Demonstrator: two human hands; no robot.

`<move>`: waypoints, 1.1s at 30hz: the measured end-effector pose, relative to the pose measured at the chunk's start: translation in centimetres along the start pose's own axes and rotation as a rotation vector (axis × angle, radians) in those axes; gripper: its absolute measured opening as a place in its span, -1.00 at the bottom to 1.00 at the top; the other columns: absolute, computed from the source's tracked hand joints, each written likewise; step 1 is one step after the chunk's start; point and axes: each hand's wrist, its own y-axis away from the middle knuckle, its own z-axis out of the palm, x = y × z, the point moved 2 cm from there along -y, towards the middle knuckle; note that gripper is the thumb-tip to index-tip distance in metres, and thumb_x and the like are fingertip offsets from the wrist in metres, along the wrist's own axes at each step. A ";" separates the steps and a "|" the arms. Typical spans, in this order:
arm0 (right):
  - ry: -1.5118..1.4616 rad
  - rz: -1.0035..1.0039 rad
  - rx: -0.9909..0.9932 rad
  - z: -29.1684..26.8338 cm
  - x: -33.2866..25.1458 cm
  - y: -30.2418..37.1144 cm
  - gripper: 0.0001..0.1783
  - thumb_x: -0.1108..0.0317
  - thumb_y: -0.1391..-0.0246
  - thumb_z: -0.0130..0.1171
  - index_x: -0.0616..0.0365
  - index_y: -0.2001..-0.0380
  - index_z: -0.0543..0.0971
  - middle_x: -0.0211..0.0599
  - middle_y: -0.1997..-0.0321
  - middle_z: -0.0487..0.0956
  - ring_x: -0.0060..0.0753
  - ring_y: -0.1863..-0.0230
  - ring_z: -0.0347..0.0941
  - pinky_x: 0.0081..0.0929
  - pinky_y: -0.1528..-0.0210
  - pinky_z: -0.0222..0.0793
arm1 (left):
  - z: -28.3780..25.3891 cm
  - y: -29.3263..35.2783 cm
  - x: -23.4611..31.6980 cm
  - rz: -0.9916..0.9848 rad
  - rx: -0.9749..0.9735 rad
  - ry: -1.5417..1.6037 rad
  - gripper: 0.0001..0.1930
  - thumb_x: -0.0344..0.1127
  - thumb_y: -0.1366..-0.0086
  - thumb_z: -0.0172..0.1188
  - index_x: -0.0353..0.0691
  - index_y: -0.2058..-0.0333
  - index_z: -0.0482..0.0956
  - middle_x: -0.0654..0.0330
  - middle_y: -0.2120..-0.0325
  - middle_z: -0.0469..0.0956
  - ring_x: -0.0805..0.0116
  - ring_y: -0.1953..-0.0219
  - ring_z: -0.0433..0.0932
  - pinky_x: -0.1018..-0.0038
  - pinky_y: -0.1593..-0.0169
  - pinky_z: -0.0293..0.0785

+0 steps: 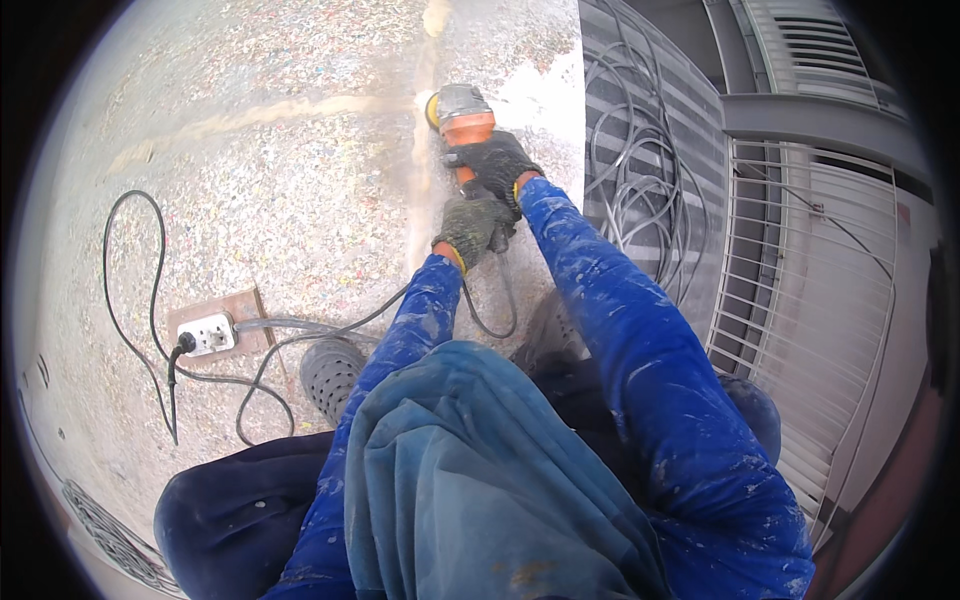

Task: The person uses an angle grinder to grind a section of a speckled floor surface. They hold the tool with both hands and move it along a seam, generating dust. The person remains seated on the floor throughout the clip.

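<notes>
An orange angle grinder (467, 127) with a grey metal head lies over the speckled board surface, its yellow-edged disc (433, 110) against or just above a pale filled seam (420, 190). My right hand (500, 163), in a dark glove, is closed round the grinder's body just behind the head. Closer to me, my left hand (472, 228), in a dusty dark glove, wraps the rear part of the handle. A dark power cord (512, 300) loops down from the tool's back end. Glare whitens the surface right of the disc, and the disc's underside is hidden.
A white power strip (212, 335) with a black plug (184, 344) sits on a wooden block (245, 308) at left, its cords looping nearby. My grey clog (331, 377) is beside them. Coiled cable (645, 150) lies on striped grey flooring at right, before a white railing (790, 290).
</notes>
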 end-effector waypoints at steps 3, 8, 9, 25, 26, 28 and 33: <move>0.010 0.048 0.027 -0.8 3.3 0.6 -0.20 -0.24 0.31 0.46 0.28 0.19 0.67 0.01 0.22 0.67 -0.09 0.20 0.62 -0.22 0.10 0.51 | 1.8 -0.7 0.2 -0.076 -0.066 -0.022 -0.79 -0.35 -0.33 0.09 -0.33 0.35 0.66 0.14 0.54 0.66 0.36 0.60 0.59 0.42 0.51 0.49; -0.089 0.194 0.100 -3.3 5.4 4.4 -0.26 -0.15 0.25 0.45 0.33 0.18 0.65 -0.01 0.26 0.67 -0.10 0.24 0.61 -0.22 0.15 0.50 | 5.1 -0.9 -0.1 -0.162 -0.090 0.086 -0.89 -0.39 -0.17 0.28 -0.32 0.40 0.61 0.10 0.61 0.61 0.32 0.66 0.56 0.41 0.61 0.44; -0.191 0.299 0.141 -3.8 5.4 5.4 -0.27 -0.13 0.24 0.45 0.34 0.19 0.64 -0.01 0.27 0.67 -0.11 0.25 0.60 -0.22 0.16 0.50 | 5.6 -0.9 -0.3 -0.179 -0.096 0.116 -0.90 -0.40 -0.16 0.29 -0.31 0.41 0.61 0.10 0.62 0.61 0.32 0.68 0.55 0.41 0.63 0.42; -0.397 0.465 0.092 -4.2 -0.8 5.3 -0.26 -0.04 0.20 0.46 0.38 0.08 0.59 -0.03 0.26 0.64 -0.18 0.35 0.60 -0.28 0.25 0.52 | 3.4 -2.9 -1.3 0.111 -0.115 -0.352 -0.91 -0.40 -0.22 0.24 -0.30 0.36 0.60 0.10 0.60 0.61 0.31 0.62 0.59 0.40 0.60 0.44; -0.356 0.412 0.078 -4.0 -1.2 4.9 -0.25 -0.06 0.21 0.46 0.38 0.09 0.59 -0.03 0.26 0.65 -0.17 0.34 0.60 -0.27 0.24 0.52 | 3.3 -2.9 -1.4 0.250 -0.166 -0.553 -0.91 -0.39 -0.22 0.24 -0.30 0.35 0.61 0.10 0.59 0.62 0.31 0.60 0.60 0.39 0.59 0.46; -0.267 0.362 0.087 -3.7 -1.6 4.1 -0.23 -0.10 0.23 0.46 0.39 0.11 0.60 -0.03 0.26 0.65 -0.15 0.32 0.60 -0.25 0.21 0.51 | 2.5 -2.7 -1.5 0.213 -0.057 -0.263 -0.86 -0.30 -0.18 0.29 -0.25 0.41 0.66 0.17 0.62 0.61 0.34 0.62 0.58 0.40 0.53 0.46; -0.182 0.255 0.033 -2.5 -1.5 2.3 -0.25 -0.13 0.22 0.46 0.36 0.16 0.63 -0.01 0.26 0.66 -0.16 0.28 0.60 -0.26 0.17 0.51 | 0.9 -1.2 -0.3 -0.117 -0.007 0.092 -0.90 -0.40 -0.28 0.18 -0.30 0.32 0.62 0.12 0.53 0.64 0.32 0.54 0.63 0.43 0.52 0.49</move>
